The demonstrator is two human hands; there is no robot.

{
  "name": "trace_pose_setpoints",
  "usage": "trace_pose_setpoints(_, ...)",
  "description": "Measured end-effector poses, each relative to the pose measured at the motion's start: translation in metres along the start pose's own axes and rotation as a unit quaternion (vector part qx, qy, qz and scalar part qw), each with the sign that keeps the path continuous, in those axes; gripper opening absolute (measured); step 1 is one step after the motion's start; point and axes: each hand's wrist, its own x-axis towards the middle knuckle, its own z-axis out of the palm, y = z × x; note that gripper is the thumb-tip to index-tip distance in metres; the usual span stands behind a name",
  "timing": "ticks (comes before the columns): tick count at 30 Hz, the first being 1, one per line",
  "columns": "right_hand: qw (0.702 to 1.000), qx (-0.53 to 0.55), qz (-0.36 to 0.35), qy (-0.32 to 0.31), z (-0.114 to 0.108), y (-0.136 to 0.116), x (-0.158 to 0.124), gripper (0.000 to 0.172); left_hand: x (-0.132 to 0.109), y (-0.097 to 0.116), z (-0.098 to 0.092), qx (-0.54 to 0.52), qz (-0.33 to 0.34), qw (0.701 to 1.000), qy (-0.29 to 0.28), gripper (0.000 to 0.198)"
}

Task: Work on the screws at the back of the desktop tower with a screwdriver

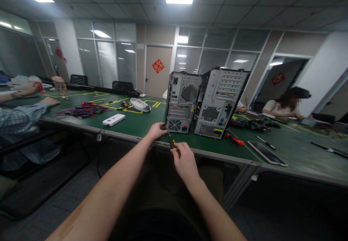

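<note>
Two computer towers stand upright side by side with their back panels facing me: a left computer tower and a larger right computer tower. My right hand is closed around the black-and-yellow handle of a screwdriver. The screwdriver's tip points up toward the lower left corner of the left tower. At that same corner my left hand rests with its fingers bent against the case edge. Whether those fingers pinch anything is hidden.
On the green table lie a white power strip, bundled wires, a small white fan, a red screwdriver and a tablet. One person sits at the right, another person's sleeve shows at the left.
</note>
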Motion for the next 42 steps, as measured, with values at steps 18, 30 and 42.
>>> trace_pose_setpoints(18, 1.0, -0.004, -0.011, 0.001, -0.0007, 0.0002, 0.0001, 0.027, 0.0009, -0.002, 0.0008, -0.014, 0.008, 1.0, -0.004, 0.046)
trace_pose_setpoints(30, 0.999, 0.008, -0.042, 0.014, 0.0005, 0.0051, -0.0006, 0.029, 0.0027, -0.006, 0.0019, -0.018, 0.002, 1.0, -0.001, 0.048)
trace_pose_setpoints(42, 0.999, 0.022, -0.03, 0.025, 0.0042, 0.0054, -0.0003, 0.027, 0.003, -0.0063, 0.0023, -0.018, 0.01, 1.0, 0.003, 0.047)
